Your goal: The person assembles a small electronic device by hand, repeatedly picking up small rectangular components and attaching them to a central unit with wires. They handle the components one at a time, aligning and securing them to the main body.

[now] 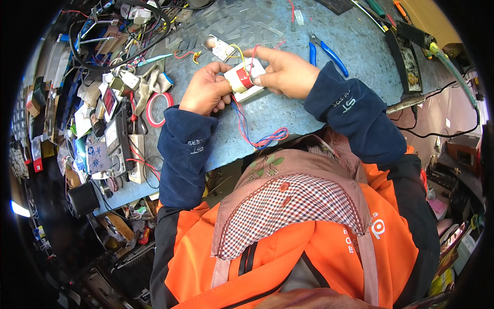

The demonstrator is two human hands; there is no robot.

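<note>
Between my two hands is a wound coil on a white bobbin, wrapped in pale tape with a red band. Its left end is gripped by my left hand, thumb on the side of the winding. At the other end, my right hand pinches the coil with its thumb, index finger extended near a red lead. A yellow lead loops up from the top. A white block shows just under the coil. Red and blue wires trail from below it to the bench's front edge.
Blue-handled cutters lie right of my hands, with a soldering iron beyond. Thin strips cover the back of the blue bench. To the left are a red tape roll, work gloves and a meter.
</note>
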